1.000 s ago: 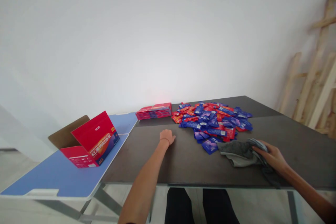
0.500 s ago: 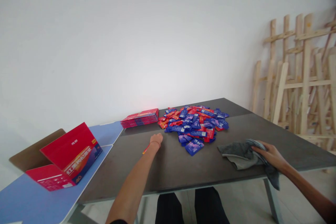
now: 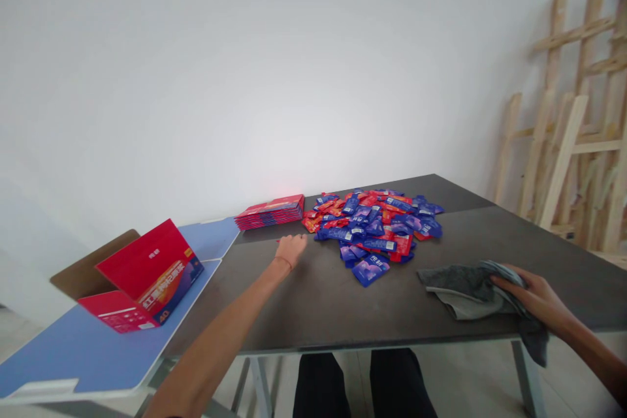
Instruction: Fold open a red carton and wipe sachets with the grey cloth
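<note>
My left hand [image 3: 292, 249] is closed in a fist over the dark tabletop, just left of the sachet pile, and nothing shows in it. A thin red cord circles that wrist. At the table's near right, my right hand [image 3: 531, 294] grips a grey cloth [image 3: 463, 284], thumb on top. Part of the cloth lies crumpled on the table and a corner hangs over the front edge. Between and beyond the hands lies a heap of blue and red sachets [image 3: 375, 219]. One blue sachet [image 3: 370, 269] sits at the front of the heap.
A stack of flattened red cartons [image 3: 269, 212] lies at the back left of the dark table [image 3: 313, 313]. An open red box [image 3: 147, 274] stands on a blue table [image 3: 98, 353] at left. Wooden easels [image 3: 573, 144] lean by the wall at right.
The view has shifted, so the easels and sachets sit further right. My left hand stays in a fist near the pile; my right hand still holds the cloth, which has barely moved on the table.
</note>
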Demonstrator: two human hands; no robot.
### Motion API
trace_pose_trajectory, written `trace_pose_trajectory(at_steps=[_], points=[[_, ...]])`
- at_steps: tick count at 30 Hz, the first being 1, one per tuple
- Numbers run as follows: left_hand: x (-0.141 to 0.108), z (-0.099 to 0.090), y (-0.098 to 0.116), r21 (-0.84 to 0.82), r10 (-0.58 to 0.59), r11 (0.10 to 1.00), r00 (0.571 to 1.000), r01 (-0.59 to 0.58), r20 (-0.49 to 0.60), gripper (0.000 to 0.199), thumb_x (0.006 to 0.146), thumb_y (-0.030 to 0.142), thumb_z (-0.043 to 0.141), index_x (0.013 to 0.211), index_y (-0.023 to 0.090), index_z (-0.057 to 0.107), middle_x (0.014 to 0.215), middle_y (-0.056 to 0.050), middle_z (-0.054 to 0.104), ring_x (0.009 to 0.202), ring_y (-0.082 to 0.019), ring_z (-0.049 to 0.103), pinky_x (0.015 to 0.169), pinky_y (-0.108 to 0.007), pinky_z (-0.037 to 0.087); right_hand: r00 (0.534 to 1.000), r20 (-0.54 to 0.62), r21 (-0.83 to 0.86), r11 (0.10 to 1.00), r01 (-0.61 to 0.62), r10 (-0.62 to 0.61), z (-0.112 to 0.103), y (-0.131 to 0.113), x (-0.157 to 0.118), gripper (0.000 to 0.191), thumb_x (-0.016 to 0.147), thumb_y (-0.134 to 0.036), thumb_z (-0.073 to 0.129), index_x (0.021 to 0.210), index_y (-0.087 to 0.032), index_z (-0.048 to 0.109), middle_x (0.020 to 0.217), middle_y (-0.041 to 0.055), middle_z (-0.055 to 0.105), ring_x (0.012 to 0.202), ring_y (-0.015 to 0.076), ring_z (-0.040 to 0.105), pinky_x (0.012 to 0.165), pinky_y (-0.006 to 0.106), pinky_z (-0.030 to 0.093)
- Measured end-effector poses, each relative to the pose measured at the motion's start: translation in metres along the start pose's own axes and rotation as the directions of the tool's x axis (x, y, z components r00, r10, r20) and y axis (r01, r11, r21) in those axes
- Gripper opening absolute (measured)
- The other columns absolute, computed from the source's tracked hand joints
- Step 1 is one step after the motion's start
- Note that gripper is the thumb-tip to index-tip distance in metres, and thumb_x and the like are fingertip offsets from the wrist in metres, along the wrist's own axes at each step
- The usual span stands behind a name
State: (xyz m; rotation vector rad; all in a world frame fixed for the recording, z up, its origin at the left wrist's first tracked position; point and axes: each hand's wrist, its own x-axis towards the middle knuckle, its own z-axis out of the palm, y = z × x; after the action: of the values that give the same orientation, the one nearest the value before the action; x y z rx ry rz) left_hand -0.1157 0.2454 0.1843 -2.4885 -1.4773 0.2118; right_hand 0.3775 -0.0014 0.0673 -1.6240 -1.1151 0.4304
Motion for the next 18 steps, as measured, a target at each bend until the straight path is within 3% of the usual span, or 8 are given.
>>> trace_pose_trajectory(at_steps=[6, 11, 18], points=[[-0.009, 0.004, 0.013, -0.034, 0.177, 0.982, 0.967, -0.186, -0.182, 0.031, 0.092, 0.006, 0.047, 0.114, 0.023, 0.061, 0.112, -0.008, 0.068, 0.11, -0.022, 0.063, 0.093, -0.032, 0.049, 1.0, -0.003, -0.013, 1.0, -0.021, 0.021, -0.001, 0.009, 0.002, 0.019, 0.064, -0.05, 0.068, 0.08, -0.045, 0.075, 0.087, 0.0005, 0.076, 0.092, 0.042, 0.068, 0.084, 0.053, 0.051], [-0.021, 0.029, 0.021, -0.128, 0.287, 0.928, 0.891, -0.349, -0.352, 0.039, 0.09, 0.003, 0.043, 0.113, 0.024, 0.065, 0.115, -0.005, 0.07, 0.113, -0.019, 0.062, 0.097, -0.03, 0.05, 1.0, -0.01, 0.018, 1.0, -0.017, 0.017, -0.001, 0.02, 0.004, 0.021, 0.066, -0.048, 0.071, 0.086, -0.049, 0.076, 0.091, -0.0021, 0.077, 0.097, 0.0433, 0.068, 0.09, 0.057, 0.05], [-0.029, 0.064, 0.029, -0.122, 0.347, 0.869, 0.767, -0.479, -0.539, 0.037, 0.093, 0.003, 0.041, 0.109, 0.021, 0.07, 0.11, -0.006, 0.073, 0.109, -0.018, 0.067, 0.095, -0.03, 0.055, 0.999, -0.04, 0.029, 1.0, -0.002, 0.003, -0.001, 0.026, 0.005, 0.022, 0.068, -0.045, 0.072, 0.089, -0.045, 0.076, 0.099, -0.0001, 0.077, 0.106, 0.0444, 0.066, 0.095, 0.057, 0.048]])
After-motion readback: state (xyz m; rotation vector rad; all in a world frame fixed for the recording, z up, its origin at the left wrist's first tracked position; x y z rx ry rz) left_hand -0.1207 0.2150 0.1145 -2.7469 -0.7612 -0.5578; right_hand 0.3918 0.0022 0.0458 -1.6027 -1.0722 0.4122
